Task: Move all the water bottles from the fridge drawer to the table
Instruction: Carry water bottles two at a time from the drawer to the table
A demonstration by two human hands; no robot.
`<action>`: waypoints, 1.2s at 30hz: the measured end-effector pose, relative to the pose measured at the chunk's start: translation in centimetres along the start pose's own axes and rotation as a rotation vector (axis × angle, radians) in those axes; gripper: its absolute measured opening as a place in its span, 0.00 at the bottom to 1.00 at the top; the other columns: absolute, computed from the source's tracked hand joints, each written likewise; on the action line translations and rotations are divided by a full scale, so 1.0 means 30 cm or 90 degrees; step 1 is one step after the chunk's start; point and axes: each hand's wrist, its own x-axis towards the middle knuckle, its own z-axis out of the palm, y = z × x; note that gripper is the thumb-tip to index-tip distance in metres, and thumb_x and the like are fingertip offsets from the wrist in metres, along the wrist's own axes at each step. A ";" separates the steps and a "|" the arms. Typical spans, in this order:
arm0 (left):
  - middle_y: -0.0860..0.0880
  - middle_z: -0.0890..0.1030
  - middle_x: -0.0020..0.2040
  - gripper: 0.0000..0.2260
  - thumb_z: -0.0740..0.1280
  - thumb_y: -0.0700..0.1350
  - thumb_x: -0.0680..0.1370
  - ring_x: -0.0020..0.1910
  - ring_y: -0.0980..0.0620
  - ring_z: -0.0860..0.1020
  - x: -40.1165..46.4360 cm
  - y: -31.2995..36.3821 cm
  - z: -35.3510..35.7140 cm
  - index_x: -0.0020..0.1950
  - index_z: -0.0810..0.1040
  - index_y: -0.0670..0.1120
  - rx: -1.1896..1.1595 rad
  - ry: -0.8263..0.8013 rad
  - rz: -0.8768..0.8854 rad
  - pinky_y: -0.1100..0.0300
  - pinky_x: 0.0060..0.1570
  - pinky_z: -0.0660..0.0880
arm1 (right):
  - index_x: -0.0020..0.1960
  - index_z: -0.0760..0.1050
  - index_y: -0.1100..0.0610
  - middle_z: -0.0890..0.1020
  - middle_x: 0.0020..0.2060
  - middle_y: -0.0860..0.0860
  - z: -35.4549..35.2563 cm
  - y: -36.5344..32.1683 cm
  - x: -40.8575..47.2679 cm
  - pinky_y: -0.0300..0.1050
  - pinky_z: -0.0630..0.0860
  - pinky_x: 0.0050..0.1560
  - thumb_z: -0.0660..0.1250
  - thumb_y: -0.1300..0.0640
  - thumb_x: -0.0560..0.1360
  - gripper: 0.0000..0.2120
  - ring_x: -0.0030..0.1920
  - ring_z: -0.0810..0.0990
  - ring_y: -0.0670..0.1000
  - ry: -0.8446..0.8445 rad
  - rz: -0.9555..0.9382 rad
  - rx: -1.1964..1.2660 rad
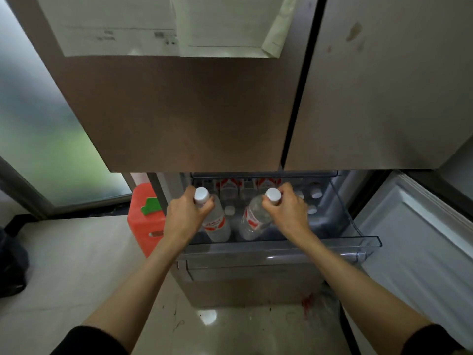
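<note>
**Two bottles gripped at the neck, ready to lift out of the drawer**

Both hands reach into the pulled-out clear fridge drawer point(358, 226). The left hand point(188, 213) has its grip closed round the neck of the left water bottle point(216, 225), just under its white cap; the right hand point(288, 210) grips the right water bottle point(252, 220) the same way. Both bottles lean towards each other's base, their bodies low in the drawer's front. More capped bottles point(316, 194) stand behind and to the right, near the back wall.

To do this lift well, I judge each bottle should be drawn straight up until its base clears the drawer's front lip, keeping clear of the fridge door point(179, 111) overhanging above. A neck hold lets a full bottle swing, so a firm, steady pull seems wise. The bench is not in view.
</note>
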 end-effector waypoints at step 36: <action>0.50 0.77 0.56 0.28 0.77 0.46 0.66 0.54 0.53 0.75 0.083 -0.115 0.073 0.62 0.69 0.46 -0.160 -0.255 0.003 0.62 0.52 0.71 | 0.49 0.75 0.51 0.82 0.46 0.47 0.167 0.038 0.081 0.49 0.79 0.51 0.81 0.53 0.56 0.24 0.48 0.81 0.45 -0.307 -0.017 0.117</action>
